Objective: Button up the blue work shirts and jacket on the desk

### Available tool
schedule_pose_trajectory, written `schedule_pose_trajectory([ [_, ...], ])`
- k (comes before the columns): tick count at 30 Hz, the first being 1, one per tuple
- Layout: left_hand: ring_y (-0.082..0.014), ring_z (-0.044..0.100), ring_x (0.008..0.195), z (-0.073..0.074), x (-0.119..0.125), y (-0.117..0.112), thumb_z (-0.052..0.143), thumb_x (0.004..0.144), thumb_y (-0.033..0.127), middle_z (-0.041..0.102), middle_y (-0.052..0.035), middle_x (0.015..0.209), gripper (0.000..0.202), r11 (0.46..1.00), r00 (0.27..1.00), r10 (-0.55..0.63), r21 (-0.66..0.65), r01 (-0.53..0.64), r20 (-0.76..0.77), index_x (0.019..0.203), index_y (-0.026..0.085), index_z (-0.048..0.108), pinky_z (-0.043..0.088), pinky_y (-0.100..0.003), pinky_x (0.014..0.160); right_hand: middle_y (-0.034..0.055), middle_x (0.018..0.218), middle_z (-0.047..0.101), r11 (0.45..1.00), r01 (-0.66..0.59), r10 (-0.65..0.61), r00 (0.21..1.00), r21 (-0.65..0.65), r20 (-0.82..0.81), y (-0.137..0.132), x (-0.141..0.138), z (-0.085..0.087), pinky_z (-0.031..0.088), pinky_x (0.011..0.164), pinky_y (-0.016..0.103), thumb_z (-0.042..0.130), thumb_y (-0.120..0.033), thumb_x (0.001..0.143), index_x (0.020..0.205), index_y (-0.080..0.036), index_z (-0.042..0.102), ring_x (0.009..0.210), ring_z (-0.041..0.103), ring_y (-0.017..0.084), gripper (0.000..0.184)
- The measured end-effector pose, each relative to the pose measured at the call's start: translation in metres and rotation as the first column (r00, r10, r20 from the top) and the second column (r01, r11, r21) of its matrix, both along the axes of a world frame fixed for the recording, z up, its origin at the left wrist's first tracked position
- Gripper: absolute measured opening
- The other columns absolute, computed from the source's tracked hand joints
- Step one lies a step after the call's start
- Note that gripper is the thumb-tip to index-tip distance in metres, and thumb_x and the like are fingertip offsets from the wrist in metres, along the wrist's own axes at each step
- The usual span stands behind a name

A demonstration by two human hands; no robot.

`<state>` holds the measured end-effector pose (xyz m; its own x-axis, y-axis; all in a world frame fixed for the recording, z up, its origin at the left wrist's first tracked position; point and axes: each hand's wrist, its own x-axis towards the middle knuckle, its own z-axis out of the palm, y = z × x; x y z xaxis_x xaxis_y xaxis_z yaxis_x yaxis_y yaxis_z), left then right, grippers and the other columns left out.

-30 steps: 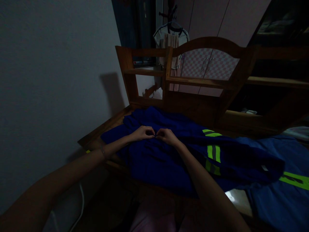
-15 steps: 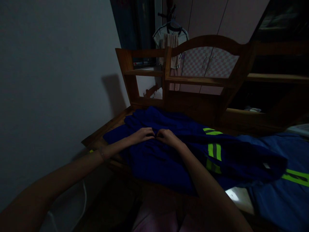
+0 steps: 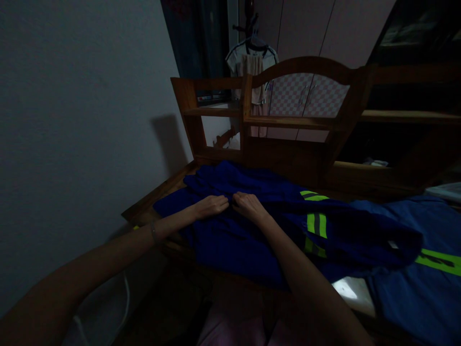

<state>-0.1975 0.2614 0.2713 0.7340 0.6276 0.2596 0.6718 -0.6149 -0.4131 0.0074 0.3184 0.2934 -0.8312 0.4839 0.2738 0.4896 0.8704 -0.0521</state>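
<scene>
A dark blue garment with yellow-green reflective bands [image 3: 237, 245] lies spread and creased across a wooden surface. My left hand [image 3: 212, 205] rests on its middle with the fingers curled closed on the cloth. Close beside it, my right hand [image 3: 248, 204] is also closed, its fingertips pinching the fabric a short gap from the left. Whatever lies under the fingertips is hidden, and the light is dim. To the right, a lighter blue garment [image 3: 406, 298] with a yellow-green stripe lies partly under the dark blue one.
A wooden headboard with shelves [image 3: 291, 122] stands behind the garments. At the left rises a pale wall [image 3: 90, 105]. Beyond the headboard a white shirt [image 3: 236, 57] hangs on a rack before a pink wardrobe [image 3: 309, 33]. A white cord [image 3: 127, 298] hangs at lower left.
The fingers of both hands have closed more tightly on the cloth. The view has shifted slightly; the garments lie much as before.
</scene>
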Motion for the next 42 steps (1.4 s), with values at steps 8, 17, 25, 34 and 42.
schedule_pose_trajectory([
  [8, -0.0175, 0.052, 0.079, 0.000, -0.001, 0.001, 0.034, 0.093, 0.012, 0.056, -0.0079, 0.085, 0.022, 0.997, 0.996, 0.073, 0.024, -0.072, -0.048, 0.097, 0.013, 0.056, 0.041, -0.026, 0.061, 0.0138, 0.088, 0.067, 0.998, -0.020, 0.013, 0.995, 0.060, 0.102, -0.001, -0.004, -0.003, 0.038, 0.062, 0.027, 0.043, -0.020, 0.094, 0.087, -0.012, 0.065, 0.077, 0.063, 0.021, 0.025],
  [17, -0.0209, 0.056, 0.086, -0.007, -0.003, 0.003, 0.028, 0.093, 0.007, 0.061, -0.0146, 0.094, 0.035, 0.998, 0.993, 0.021, 0.059, -0.015, -0.113, 0.120, 0.003, 0.049, 0.045, -0.031, 0.066, 0.0155, 0.085, 0.068, 0.995, -0.056, 0.047, 0.992, 0.076, 0.121, -0.001, -0.003, 0.000, 0.036, 0.061, 0.027, 0.041, -0.020, 0.095, 0.082, -0.011, 0.068, 0.075, 0.063, 0.022, 0.032],
  [25, -0.0200, 0.057, 0.086, -0.012, -0.003, 0.005, 0.031, 0.093, 0.011, 0.060, -0.0139, 0.092, 0.030, 0.999, 0.998, 0.042, -0.023, -0.041, 0.045, 0.111, 0.008, 0.054, 0.046, -0.030, 0.067, 0.0127, 0.088, 0.069, 0.998, -0.031, 0.027, 0.997, 0.057, 0.072, -0.003, 0.002, 0.005, 0.036, 0.064, 0.026, 0.045, -0.029, 0.095, 0.086, -0.015, 0.069, 0.082, 0.063, 0.021, 0.030],
  [34, -0.0166, 0.056, 0.087, 0.004, 0.003, -0.004, 0.039, 0.094, 0.029, 0.058, -0.0075, 0.090, 0.027, 0.980, 0.917, 0.170, -0.160, -0.118, 0.362, 0.103, 0.016, 0.061, 0.046, -0.028, 0.077, 0.0078, 0.089, 0.070, 0.998, 0.057, -0.057, 0.998, -0.003, -0.023, 0.000, 0.006, 0.001, 0.038, 0.069, 0.024, 0.042, -0.041, 0.096, 0.102, -0.021, 0.066, 0.084, 0.065, 0.020, 0.032],
  [42, -0.0165, 0.058, 0.086, 0.006, 0.007, -0.001, 0.044, 0.092, 0.028, 0.061, -0.0061, 0.088, 0.024, 0.963, 0.810, 0.216, -0.254, -0.085, 0.546, 0.097, 0.018, 0.066, 0.046, -0.029, 0.079, 0.0038, 0.087, 0.070, 0.987, 0.085, -0.102, 0.987, -0.133, -0.127, 0.001, 0.007, 0.000, 0.037, 0.068, 0.023, 0.045, -0.043, 0.094, 0.097, -0.026, 0.068, 0.084, 0.064, 0.019, 0.029],
])
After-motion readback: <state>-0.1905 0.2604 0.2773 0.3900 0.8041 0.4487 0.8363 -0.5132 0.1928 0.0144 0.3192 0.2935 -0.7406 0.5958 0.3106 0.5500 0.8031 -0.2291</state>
